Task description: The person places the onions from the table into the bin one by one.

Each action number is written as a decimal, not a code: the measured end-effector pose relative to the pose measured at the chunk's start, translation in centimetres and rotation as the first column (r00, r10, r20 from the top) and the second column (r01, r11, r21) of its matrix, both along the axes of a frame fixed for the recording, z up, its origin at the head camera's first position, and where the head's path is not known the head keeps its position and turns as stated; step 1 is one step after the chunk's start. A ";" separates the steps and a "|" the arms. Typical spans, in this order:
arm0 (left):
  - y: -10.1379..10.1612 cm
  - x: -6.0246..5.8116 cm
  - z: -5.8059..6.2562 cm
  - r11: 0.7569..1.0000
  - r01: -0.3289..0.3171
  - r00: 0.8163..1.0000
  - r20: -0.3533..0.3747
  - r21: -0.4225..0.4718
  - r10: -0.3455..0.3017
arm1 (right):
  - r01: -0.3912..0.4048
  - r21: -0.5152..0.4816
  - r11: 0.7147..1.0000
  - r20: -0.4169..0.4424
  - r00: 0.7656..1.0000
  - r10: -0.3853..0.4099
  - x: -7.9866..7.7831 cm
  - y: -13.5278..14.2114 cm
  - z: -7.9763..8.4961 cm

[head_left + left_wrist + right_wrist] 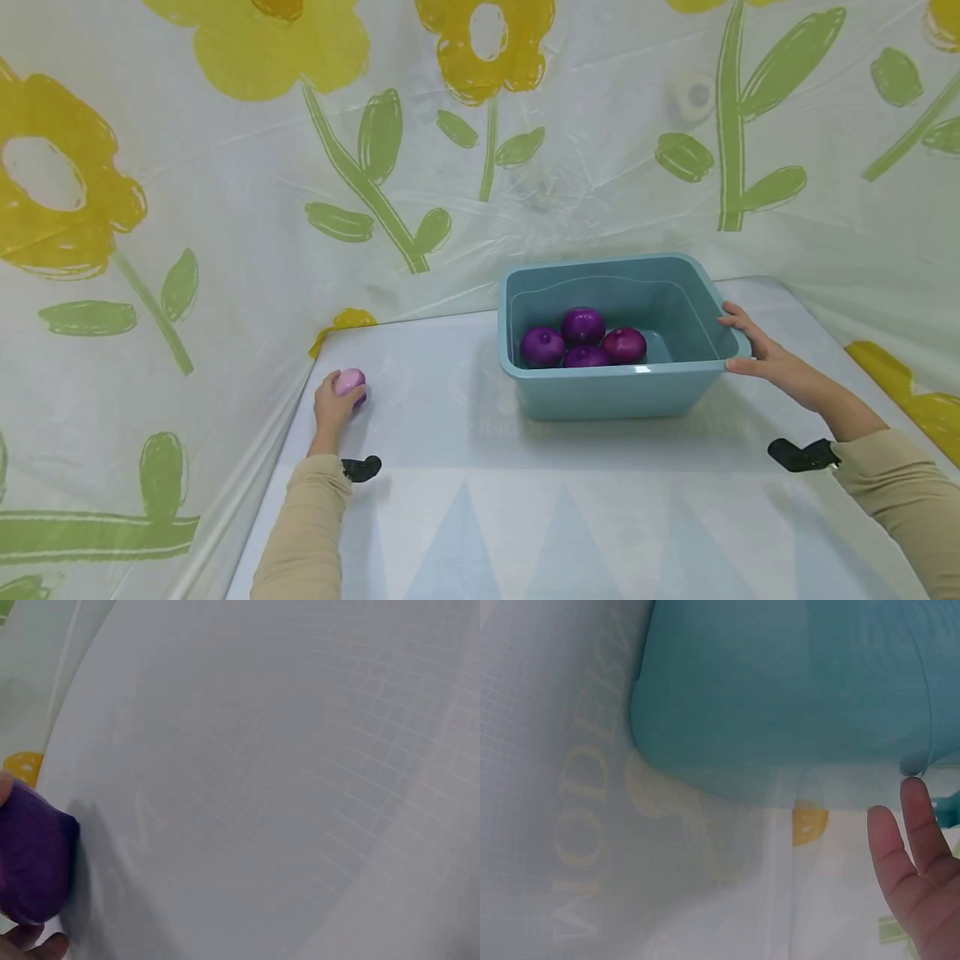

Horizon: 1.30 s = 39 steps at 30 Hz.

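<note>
At the left of the table, my left hand point(332, 408) grips a red onion point(350, 383) between fingers and thumb. Its dark purple side fills the left edge of the left wrist view, with fingertips point(52, 945) close below it. On the right, my right hand point(772, 364) touches the right end of a blue-green plastic basin point(600, 396), thumb by the front corner and other fingers at the rim. Two straight fingers point(922, 825) show beside the basin wall point(780, 690) in the right wrist view. Several red onions point(583, 326) lie in the basin's left half.
A pale cloth with light blue triangles covers the table point(517, 517). Behind it hangs a white curtain point(600, 183) printed with yellow flowers. Black straps point(362, 468) stick out at both wrists.
</note>
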<state>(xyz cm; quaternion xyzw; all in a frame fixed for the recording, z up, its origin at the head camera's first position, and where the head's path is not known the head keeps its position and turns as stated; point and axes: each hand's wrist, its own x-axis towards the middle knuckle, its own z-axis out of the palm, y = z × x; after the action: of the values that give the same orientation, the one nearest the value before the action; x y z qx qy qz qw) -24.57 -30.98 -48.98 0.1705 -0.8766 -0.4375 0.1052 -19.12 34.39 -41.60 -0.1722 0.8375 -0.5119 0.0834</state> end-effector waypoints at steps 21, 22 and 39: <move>1.0 -0.5 0.1 0.963 -0.174 0.975 -0.104 0.207 0.198 | 0.005 -0.016 1.000 0.003 1.000 -0.005 0.0 0.0 -0.1; 1.1 -0.6 0.4 0.960 -0.172 0.972 -0.119 0.219 0.201 | 0.006 -0.013 1.000 0.005 1.000 -0.006 0.0 0.0 0.0; 4.2 -4.0 8.1 0.936 -0.130 0.958 -0.203 0.329 0.204 | 0.011 0.011 1.000 0.006 1.000 -0.011 -0.2 0.1 -0.2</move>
<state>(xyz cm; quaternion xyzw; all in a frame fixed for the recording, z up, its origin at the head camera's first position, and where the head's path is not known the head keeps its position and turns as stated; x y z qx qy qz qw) -28.56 -26.79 -40.92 0.2065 -0.7601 -0.5768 0.2165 -19.29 34.50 -41.78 -0.1657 0.8409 -0.5083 0.0839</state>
